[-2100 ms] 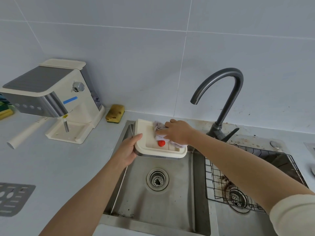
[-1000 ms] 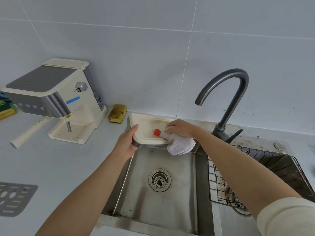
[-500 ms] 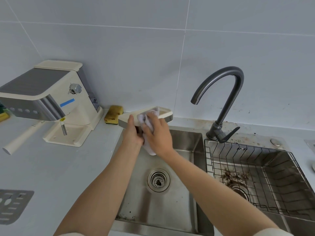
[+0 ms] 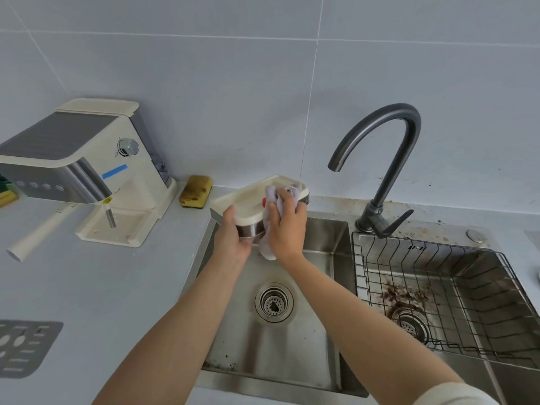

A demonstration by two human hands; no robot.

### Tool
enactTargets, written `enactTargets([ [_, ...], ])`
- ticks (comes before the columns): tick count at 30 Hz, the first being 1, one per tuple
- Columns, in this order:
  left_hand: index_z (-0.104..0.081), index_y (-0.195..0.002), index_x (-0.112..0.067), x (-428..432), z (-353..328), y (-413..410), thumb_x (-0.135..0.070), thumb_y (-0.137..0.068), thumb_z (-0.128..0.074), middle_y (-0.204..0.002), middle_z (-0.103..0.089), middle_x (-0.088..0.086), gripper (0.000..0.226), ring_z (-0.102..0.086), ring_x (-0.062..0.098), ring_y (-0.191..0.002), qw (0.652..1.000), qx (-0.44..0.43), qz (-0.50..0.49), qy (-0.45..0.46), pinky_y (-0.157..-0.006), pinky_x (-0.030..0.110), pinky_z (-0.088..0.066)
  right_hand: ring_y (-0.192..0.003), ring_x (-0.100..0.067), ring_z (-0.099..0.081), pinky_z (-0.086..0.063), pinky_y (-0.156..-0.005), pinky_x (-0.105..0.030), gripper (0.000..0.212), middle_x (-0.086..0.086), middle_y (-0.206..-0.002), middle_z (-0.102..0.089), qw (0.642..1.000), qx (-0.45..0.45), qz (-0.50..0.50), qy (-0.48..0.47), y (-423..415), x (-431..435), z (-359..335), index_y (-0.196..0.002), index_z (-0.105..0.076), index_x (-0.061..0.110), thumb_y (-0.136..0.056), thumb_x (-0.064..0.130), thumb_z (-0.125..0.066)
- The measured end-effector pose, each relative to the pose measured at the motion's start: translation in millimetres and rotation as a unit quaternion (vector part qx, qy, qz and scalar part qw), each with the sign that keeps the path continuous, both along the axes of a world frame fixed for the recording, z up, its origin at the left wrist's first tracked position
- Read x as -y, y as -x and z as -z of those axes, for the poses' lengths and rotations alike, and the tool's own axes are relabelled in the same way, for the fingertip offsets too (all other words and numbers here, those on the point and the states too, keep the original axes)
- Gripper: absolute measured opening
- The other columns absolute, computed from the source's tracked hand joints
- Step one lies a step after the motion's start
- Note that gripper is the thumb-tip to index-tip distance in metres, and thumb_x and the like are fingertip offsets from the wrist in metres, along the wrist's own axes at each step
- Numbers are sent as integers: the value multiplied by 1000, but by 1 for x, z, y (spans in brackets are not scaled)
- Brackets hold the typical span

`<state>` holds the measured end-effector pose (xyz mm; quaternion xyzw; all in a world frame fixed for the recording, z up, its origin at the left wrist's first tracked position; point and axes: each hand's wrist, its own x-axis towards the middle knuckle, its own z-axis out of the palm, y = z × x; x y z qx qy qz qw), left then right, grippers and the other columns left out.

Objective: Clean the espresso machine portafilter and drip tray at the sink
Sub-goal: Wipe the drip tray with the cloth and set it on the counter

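I hold the cream drip tray above the back left corner of the left sink basin. My left hand grips its near left edge, where a steel band runs along the side. My right hand presses a pale lilac cloth over the tray's near right rim; the cloth hangs down below my palm. A small red float shows inside the tray beside the cloth. The portafilter's white handle sticks out to the left from under the espresso machine.
A dark gooseneck faucet stands behind the divider. The right basin holds a wire rack with coffee grounds beneath it. A yellow sponge lies by the wall. A grey metal grate lies on the counter at left.
The tray was turned from tilted towards me to nearly level and raised. My right hand moved the cloth from inside the tray, around its near side, up onto the rim.
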<state>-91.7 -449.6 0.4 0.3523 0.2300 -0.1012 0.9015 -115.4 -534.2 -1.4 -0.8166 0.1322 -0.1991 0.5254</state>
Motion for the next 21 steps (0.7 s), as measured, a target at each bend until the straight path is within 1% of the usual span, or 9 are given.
enactTargets([
  [3, -52, -108, -11, -7, 5, 2, -22, -94, -47, -122, -58, 15, 19, -57, 28, -108, 1000, 4, 6, -8, -88, 40, -47, -100, -27, -50, -39, -81, -27, 34, -10, -111, -42, 1000, 3, 10, -1, -1, 9, 8, -127, -50, 20, -95, 30, -47],
  [5, -52, -111, -11, -14, 8, 3, -22, -95, -46, -117, -60, 14, 20, -57, 28, -107, 1000, 7, 26, -14, -88, 40, -47, -101, -26, -49, -35, -82, -24, 35, -11, -114, -43, 1000, -5, 16, 2, -1, 15, 14, -128, -48, 20, -95, 29, -46],
  [8, -50, -118, -13, -27, 12, 5, -22, -96, -44, -108, -63, 9, 25, -60, 23, -101, 998, 14, 52, -25, -79, 34, -49, -103, -27, -49, -35, -82, -25, 35, -15, -116, -44, 999, -26, 31, 3, -3, 23, 20, -129, -46, 20, -96, 30, -44],
  [10, -51, -116, -12, -38, 16, 6, -23, -96, -45, -106, -64, 8, 24, -60, 22, -100, 998, 9, 55, -28, -75, 33, -50, -102, -26, -48, -36, -81, -26, 36, -14, -115, -44, 999, -28, 38, -12, -3, 26, 21, -129, -46, 19, -96, 30, -44],
  [12, -56, -108, -11, -50, 20, 4, -23, -94, -48, -94, -71, 7, 20, -64, 20, -93, 998, -1, 54, -28, -73, 33, -53, -98, -22, -47, -37, -82, -26, 36, -13, -115, -43, 999, -19, 32, -28, -3, 29, 21, -129, -46, 17, -96, 30, -44],
  [15, -59, -101, -14, -71, 27, 1, -26, -93, -49, -80, -76, 4, 17, -68, 17, -84, 997, 2, 65, -45, -69, 32, -60, -96, -16, -48, -41, -85, -25, 32, -11, -113, -48, 999, 4, -17, -51, -4, 36, 20, -125, -49, 13, -96, 26, -46],
  [17, -58, -103, -15, -86, 30, -2, -26, -93, -49, -81, -76, 4, 18, -69, 18, -85, 995, 5, 77, -60, -60, 31, -60, -99, -13, -47, -38, -87, -20, 28, -11, -116, -51, 996, 2, -70, -54, -5, 41, 19, -122, -50, 12, -95, 22, -46],
  [19, -58, -105, -14, -99, 32, -3, -26, -93, -48, -83, -76, 4, 19, -71, 19, -81, 993, 11, 99, -64, -57, 29, -59, -103, -12, -48, -38, -90, -15, 27, -5, -116, -53, 991, -6, -122, -56, -6, 46, 20, -120, -52, 11, -95, 19, -47],
  [21, -58, -106, -14, -109, 35, -5, -25, -93, -47, -85, -76, 5, 21, -73, 18, -77, 991, 13, 118, -63, -56, 30, -59, -106, -12, -50, -39, -96, -22, 27, 3, -114, -54, 984, -34, -153, -87, -8, 53, 19, -121, -52, 12, -95, 18, -47],
])
